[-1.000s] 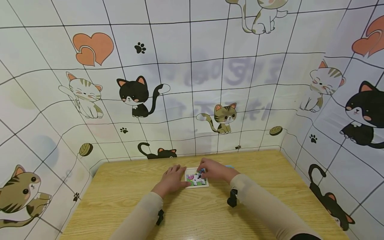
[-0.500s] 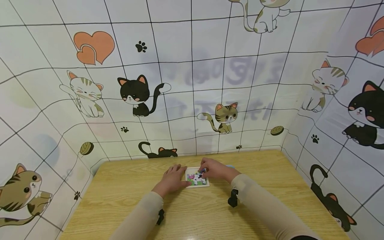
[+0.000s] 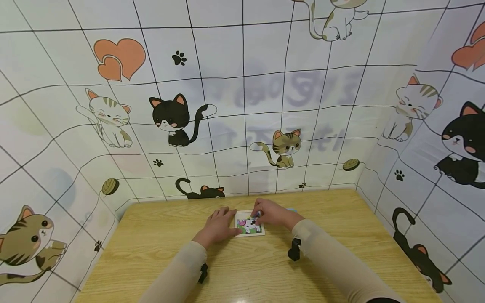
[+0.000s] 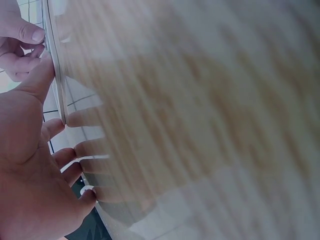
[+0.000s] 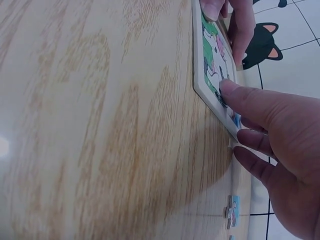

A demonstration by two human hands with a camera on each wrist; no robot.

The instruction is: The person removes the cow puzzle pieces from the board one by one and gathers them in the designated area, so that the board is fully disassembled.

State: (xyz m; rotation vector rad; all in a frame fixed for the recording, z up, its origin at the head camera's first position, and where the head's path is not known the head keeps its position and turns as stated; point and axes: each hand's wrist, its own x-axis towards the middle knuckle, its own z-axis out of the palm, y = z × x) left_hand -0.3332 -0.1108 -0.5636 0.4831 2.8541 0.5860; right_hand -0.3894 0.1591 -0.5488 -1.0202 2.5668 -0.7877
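Puzzle board: one, flat, pale-rimmed [image 3: 251,234], lying on the table between the two hands; the landmark for every place below.
Board picture: a black-and-white cow [image 3: 249,226] with pink at its head, on green ground; the upper right part is covered by fingers.
Left hand [image 3: 217,227]: at the board's left edge, fingers extended and spread, grasping nothing; the thumb reaches the board's lower left corner, and fingertips touch the table beside the rim.
Right hand [image 3: 273,213]: over the board's upper right part, thumb and fingers bent together in a pinch on a small blue piece; the thumb tip lies against the board's face.
Blue piece [image 3: 258,214]: at the board's upper right, mostly hidden by the right hand's fingers; its outline cannot be told.
Loose piece [image 5: 233,212]: on the table to the right of the board, apart from it, blue with a printed pattern; partly behind the right hand in the head view.
Sleeves: two, beige; left one [image 3: 176,273] nearer the person than the board and to its left, right one [image 3: 333,256] to its right.
Wrist devices: two, black, one under each cuff [image 3: 203,273] [image 3: 294,249], nearer the person than the board.
Table [image 3: 235,269]: wood-grained, light, beneath the board.
Wall covering [image 3: 219,54]: white, black grid lines, printed cats, hearts and paw prints, beyond the board.
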